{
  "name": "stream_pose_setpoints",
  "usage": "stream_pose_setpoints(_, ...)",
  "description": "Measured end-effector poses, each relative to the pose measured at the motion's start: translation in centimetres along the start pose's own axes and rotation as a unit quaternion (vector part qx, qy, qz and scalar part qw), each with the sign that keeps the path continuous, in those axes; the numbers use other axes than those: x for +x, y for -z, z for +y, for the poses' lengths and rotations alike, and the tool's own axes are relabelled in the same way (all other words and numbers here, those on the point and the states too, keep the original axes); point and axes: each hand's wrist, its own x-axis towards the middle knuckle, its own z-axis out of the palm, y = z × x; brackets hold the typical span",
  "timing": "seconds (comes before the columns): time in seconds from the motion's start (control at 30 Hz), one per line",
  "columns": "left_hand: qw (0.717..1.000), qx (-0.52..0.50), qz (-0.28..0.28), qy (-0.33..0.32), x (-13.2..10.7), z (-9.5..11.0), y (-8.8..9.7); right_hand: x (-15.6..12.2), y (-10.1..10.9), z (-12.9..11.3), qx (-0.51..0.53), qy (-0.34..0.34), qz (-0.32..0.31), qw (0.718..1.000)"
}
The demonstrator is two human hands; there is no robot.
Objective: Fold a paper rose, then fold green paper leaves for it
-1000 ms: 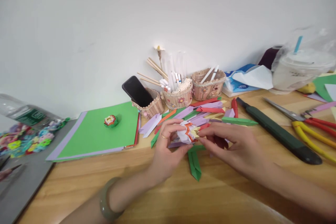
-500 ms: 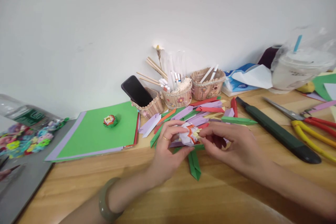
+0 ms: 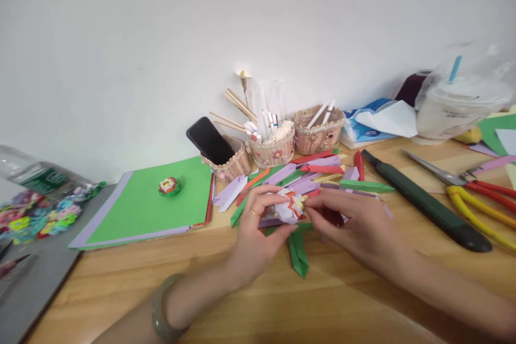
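A small folded paper flower (image 3: 287, 207), white-lilac outside with orange and yellow layers, is held between the thumb and fingers of my left hand (image 3: 260, 231). My right hand (image 3: 349, 215) comes from the other side, its thumb and index finger pinched at the flower's yellow centre. Under and behind both hands lies a pile of folded paper strips (image 3: 318, 166) in lilac, red, green and yellow. One green folded strip (image 3: 298, 255) points toward me below the flower. A finished-looking paper flower (image 3: 168, 186) with a green base sits on the green paper sheets (image 3: 133, 209).
Three stick-covered baskets (image 3: 274, 151) stand by the wall, one holding a phone (image 3: 210, 141). To the right lie a utility knife (image 3: 427, 201), scissors (image 3: 463, 193), a tissue pack (image 3: 371, 121) and a lidded drink cup (image 3: 455, 107). A bottle (image 3: 42, 177) is at far left.
My right hand's fingers have shifted very slightly at the flower's yellow centre. My left hand keeps the same hold, and the things on the table stay where they were.
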Motion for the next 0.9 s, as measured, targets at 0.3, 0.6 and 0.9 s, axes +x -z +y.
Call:
stream_pose_setpoints(0.3, 0.988, 0.123, 0.010, -0.096, 0.3, 0.8, 0.1, -0.2, -0.4, 0.1, 0.040, -0.050, -0.002, 0.998)
stream_pose_setpoints(0.6, 0.999, 0.039, 0.009, -0.037, -0.2, 0.0, 0.2, 1.0, 0.5, 0.4, 0.240, -0.161, -0.093, 0.953)
stream_pose_setpoints(0.9, 1.000, 0.022, -0.001, -0.022, -0.3, 0.0, 0.2, 0.9, 0.4, 0.3, 0.160, -0.117, -0.090, 0.976)
